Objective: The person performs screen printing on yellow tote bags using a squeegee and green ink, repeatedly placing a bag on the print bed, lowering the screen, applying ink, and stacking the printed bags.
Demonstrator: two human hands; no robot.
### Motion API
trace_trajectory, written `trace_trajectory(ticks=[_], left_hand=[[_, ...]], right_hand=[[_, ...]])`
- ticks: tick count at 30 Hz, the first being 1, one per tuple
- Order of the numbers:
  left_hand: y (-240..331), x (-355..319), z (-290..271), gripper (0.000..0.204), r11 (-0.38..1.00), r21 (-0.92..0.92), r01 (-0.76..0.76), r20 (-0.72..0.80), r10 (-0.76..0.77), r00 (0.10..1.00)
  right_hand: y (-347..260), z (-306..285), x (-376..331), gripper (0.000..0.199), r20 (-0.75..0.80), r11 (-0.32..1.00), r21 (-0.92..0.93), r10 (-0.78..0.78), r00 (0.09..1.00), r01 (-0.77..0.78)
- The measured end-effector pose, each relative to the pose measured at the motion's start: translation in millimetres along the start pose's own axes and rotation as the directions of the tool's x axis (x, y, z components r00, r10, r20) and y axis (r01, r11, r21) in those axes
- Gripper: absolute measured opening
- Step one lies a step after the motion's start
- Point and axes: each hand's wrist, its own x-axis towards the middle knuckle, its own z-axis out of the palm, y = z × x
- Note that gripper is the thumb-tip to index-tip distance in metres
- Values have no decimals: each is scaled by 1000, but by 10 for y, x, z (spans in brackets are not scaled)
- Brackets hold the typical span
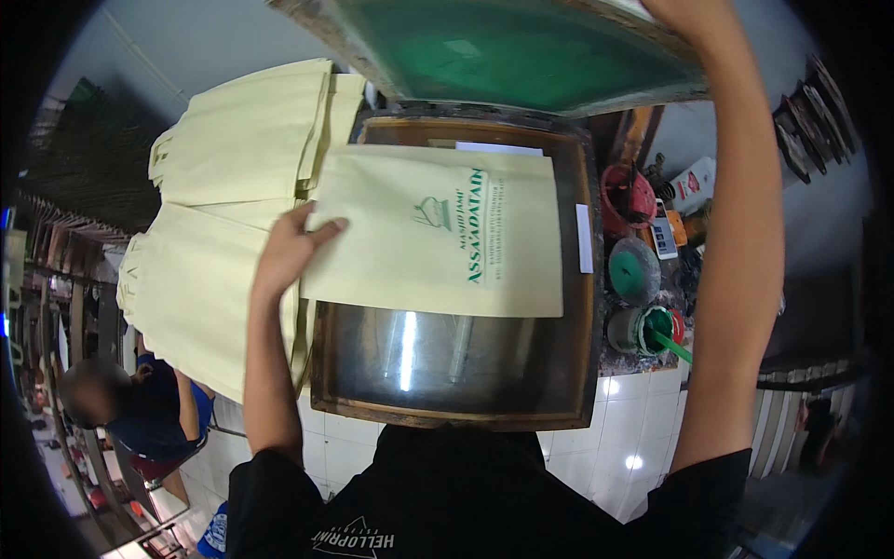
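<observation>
We press our left hand (291, 244), fingers spread flat, on the left edge of a cream bag (438, 238) printed in green, which lies across the upper half of a glass-topped wooden table (447, 410). Our right hand (684, 9) reaches up to the raised green screen frame (521, 51), its grip cut off at the picture's top, so we cannot tell how it closes. Stacked cream bags (223, 214) crowd the table's left edge; ink pots (635, 270) line the right. The lower glass lies bare.
</observation>
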Motion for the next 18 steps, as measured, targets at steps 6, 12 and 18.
trace_trajectory(ticks=[6,12,18], left_hand=[[-613,-564,-1957,52,967,221,129,-296,-59,953],[-1196,-817,-3267,63,193,535,822,-844,82,530],[-1358,163,-2167,55,605,789,-111,-368,609,702]], right_hand=[[203,135,224,29,18,970,240,-38,999,32],[9,174,80,29,-72,986,62,-150,986,155],[-28,147,170,26,-25,988,154,-17,1000,21]])
